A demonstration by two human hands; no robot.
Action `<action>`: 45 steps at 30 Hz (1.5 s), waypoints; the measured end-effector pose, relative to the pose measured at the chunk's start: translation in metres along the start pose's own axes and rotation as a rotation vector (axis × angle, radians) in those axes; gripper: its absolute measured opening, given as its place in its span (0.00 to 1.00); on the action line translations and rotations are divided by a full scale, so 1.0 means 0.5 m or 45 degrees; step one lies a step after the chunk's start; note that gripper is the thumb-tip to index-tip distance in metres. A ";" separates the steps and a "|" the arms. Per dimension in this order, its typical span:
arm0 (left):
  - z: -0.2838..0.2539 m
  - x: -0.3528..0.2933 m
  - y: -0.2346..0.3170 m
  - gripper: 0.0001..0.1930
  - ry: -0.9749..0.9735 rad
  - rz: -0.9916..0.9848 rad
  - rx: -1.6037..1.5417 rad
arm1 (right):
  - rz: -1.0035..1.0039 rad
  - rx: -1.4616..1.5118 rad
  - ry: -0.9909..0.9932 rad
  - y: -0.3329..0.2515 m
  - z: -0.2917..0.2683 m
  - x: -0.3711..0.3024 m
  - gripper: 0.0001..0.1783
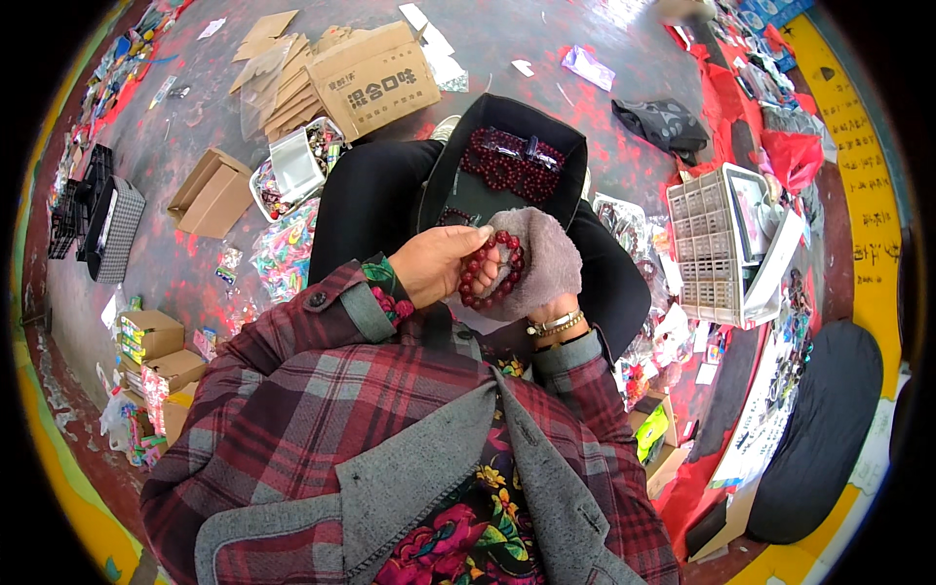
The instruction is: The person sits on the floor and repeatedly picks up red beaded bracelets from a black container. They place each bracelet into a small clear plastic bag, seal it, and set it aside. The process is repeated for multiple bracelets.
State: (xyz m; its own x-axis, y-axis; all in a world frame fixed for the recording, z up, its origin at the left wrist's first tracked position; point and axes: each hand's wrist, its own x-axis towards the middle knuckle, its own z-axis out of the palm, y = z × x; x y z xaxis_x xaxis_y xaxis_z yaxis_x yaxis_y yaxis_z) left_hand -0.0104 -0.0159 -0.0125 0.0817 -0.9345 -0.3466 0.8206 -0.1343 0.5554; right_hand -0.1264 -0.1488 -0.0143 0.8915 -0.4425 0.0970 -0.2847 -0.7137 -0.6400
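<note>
Red bracelet (pixel 515 263) in the left hand (pixel 434 265), its right side against the grey cloth (pixel 554 252), just on the wearer's side of the black box (pixel 536 119).

Left to right: left hand off the box's near-left corner, thumb and fingers pinching the bracelet; fingertips show through the loop. Bracelet before the box's near edge, a near-round ring, slightly longer along a line toward the box, leaning a little right. Cloth next, lapping over the box's near-right corner and draped over the right hand (pixel 553 308); only its heel shows, so cannot tell how its fingers are set. Left hand is nearer, directly on the beads; cloth lies between them and the right. More red strands (pixel 517 171) inside the box, beyond both hands.
</note>
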 end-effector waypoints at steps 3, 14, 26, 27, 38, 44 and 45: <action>-0.005 -0.004 0.002 0.16 0.001 0.031 0.000 | -0.187 -0.157 0.077 -0.018 -0.009 -0.005 0.10; 0.001 0.002 -0.005 0.16 -0.090 -0.027 0.025 | 0.075 0.131 -0.086 0.061 0.034 -0.011 0.21; -0.015 0.002 -0.005 0.14 0.052 -0.110 0.175 | -0.223 -0.432 -0.041 0.018 0.007 -0.006 0.28; -0.013 -0.001 -0.005 0.14 0.033 -0.095 0.144 | -0.115 -0.410 -0.025 0.005 0.005 -0.003 0.26; -0.008 0.002 -0.009 0.16 0.043 -0.074 0.151 | 0.153 0.594 -0.115 -0.003 0.017 -0.010 0.10; -0.019 0.002 -0.016 0.17 -0.031 -0.002 0.095 | -0.004 -0.280 -0.124 -0.030 -0.021 0.008 0.25; -0.017 0.002 -0.015 0.17 -0.035 0.054 -0.012 | -0.103 -0.216 -0.012 -0.029 -0.022 0.003 0.29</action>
State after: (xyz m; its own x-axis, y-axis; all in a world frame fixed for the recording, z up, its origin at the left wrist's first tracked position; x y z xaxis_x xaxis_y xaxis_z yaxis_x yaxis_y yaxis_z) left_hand -0.0116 -0.0131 -0.0235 0.1008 -0.9479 -0.3022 0.8222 -0.0916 0.5617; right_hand -0.1249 -0.1452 0.0035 0.9170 -0.3752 0.1353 -0.2665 -0.8287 -0.4922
